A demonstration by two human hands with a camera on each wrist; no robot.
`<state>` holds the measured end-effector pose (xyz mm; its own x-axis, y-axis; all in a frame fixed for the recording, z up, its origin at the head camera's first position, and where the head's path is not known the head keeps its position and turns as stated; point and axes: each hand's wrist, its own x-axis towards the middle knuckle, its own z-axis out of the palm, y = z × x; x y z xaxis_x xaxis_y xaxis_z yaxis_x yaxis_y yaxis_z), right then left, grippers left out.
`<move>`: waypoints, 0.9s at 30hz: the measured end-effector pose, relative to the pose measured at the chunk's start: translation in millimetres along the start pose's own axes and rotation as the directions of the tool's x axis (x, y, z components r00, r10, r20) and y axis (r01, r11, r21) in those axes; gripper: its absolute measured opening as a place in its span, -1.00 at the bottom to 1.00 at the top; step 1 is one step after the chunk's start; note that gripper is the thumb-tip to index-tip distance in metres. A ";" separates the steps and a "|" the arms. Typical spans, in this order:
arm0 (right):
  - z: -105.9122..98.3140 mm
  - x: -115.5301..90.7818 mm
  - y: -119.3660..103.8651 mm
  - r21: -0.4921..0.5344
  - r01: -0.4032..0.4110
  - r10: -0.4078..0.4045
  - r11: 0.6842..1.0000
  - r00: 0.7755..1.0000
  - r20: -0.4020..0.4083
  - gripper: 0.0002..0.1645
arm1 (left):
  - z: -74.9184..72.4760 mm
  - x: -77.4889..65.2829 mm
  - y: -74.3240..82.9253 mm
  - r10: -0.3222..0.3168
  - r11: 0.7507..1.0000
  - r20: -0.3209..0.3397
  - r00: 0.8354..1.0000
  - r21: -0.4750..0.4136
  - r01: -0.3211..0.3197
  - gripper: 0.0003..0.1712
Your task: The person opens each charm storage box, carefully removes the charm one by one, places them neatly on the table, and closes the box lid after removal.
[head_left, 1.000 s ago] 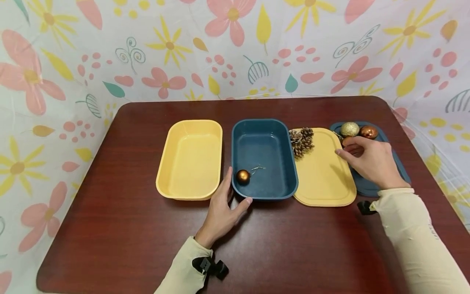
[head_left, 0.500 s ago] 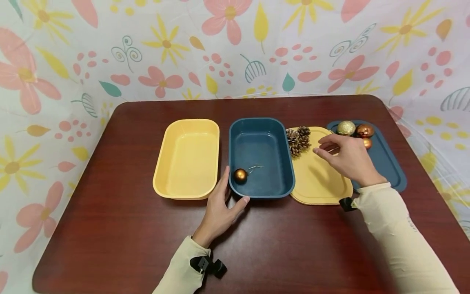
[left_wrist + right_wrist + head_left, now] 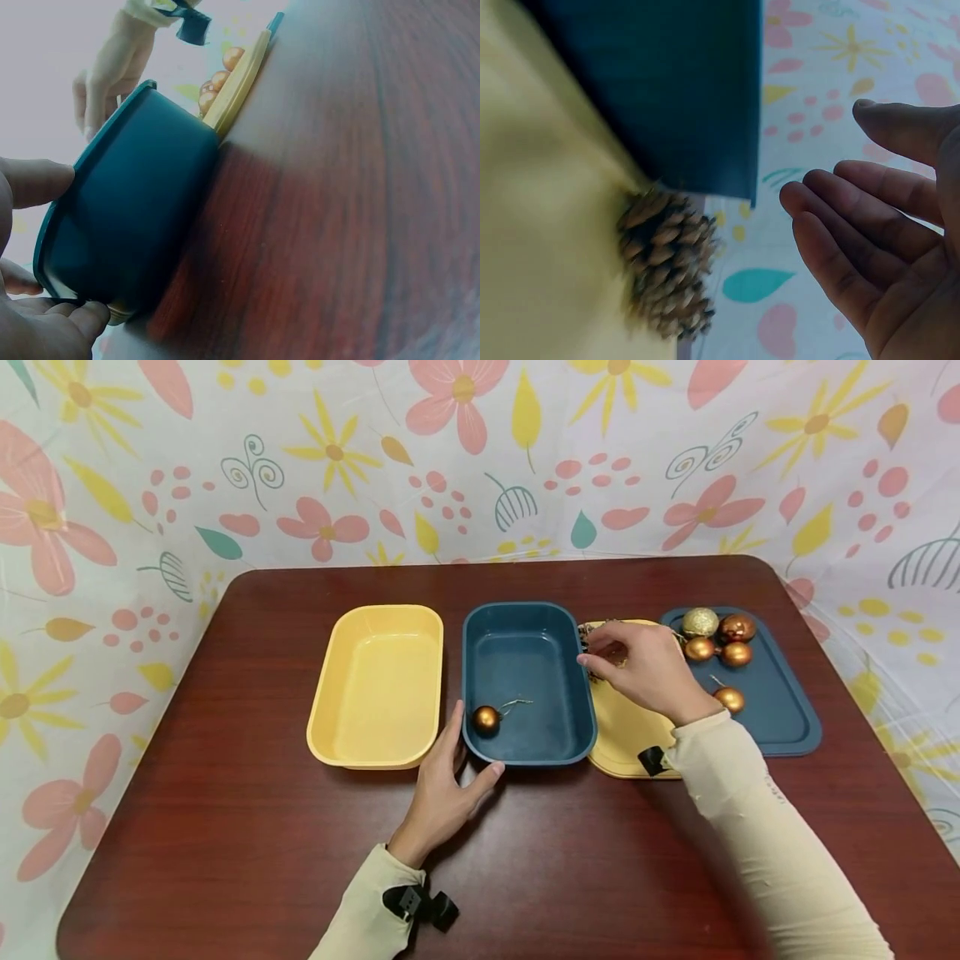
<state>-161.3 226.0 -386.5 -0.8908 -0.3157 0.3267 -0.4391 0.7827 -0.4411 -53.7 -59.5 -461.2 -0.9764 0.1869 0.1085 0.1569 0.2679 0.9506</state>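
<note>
My left hand (image 3: 438, 797) holds the near left corner of a dark blue tub (image 3: 532, 664), thumb at its front rim and fingers along its left side. In the tub lies one bronze ball ornament (image 3: 486, 721) with a string loop. My right hand (image 3: 648, 672) hovers over a yellow lid (image 3: 630, 739), fingertips close to the tub's right rim. Its fingers are loosely bent with the thumb apart, and nothing sits between them in the right wrist view. Pinecones (image 3: 671, 262) rest on the yellow lid beside the tub, mostly hidden under the right hand in the head view.
To the left stands a yellow tub (image 3: 378, 693) with nothing in it. A dark blue lid (image 3: 780, 714) at the right carries a glittery gold ball (image 3: 700, 622), a shiny brown ball (image 3: 737, 627) and several copper ball ornaments (image 3: 727, 699). A patterned cloth (image 3: 480, 460) hangs behind the table.
My right hand has moved left from over the blue lid to above the pinecones, uncovering the copper balls. The left hand stays at the blue tub's corner. The view has shifted slightly.
</note>
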 end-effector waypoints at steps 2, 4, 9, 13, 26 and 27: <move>0.2 4.2 -4.9 0.005 0.009 -0.009 1.000 1.000 0.012 -0.71 | 0.0 0.0 0.1 0.001 1.000 0.002 1.000 -0.001 -0.001 0.10; -0.5 8.3 -10.0 0.010 0.021 -0.021 1.000 1.000 0.021 -0.71 | 0.0 0.1 0.5 0.002 1.000 0.004 1.000 0.000 -0.002 0.10; -3.7 18.6 -21.9 0.022 0.048 -0.049 0.999 0.998 0.036 -0.70 | -0.1 0.7 1.5 -0.001 1.000 0.003 1.000 -0.002 0.001 0.10; -5.7 25.2 -28.5 0.044 0.048 -0.050 0.998 0.998 0.045 -0.69 | -0.2 1.0 1.3 -0.005 1.000 0.008 1.000 -0.004 0.005 0.10; -0.6 43.9 -50.1 0.121 0.107 -0.114 0.987 0.992 0.048 -0.69 | -0.8 1.4 0.0 -0.005 1.000 0.010 1.000 -0.009 0.005 0.10; 1.2 44.9 -51.9 0.125 0.113 -0.120 0.986 0.991 0.053 -0.69 | -0.9 1.3 0.3 -0.007 1.000 0.011 1.000 -0.007 0.007 0.10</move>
<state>-178.6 170.5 -349.9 -0.8366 -0.4351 0.3328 -0.5478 0.6691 -0.5022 -55.1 -60.0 -460.5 -0.9757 0.1958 0.0987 0.1491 0.2621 0.9535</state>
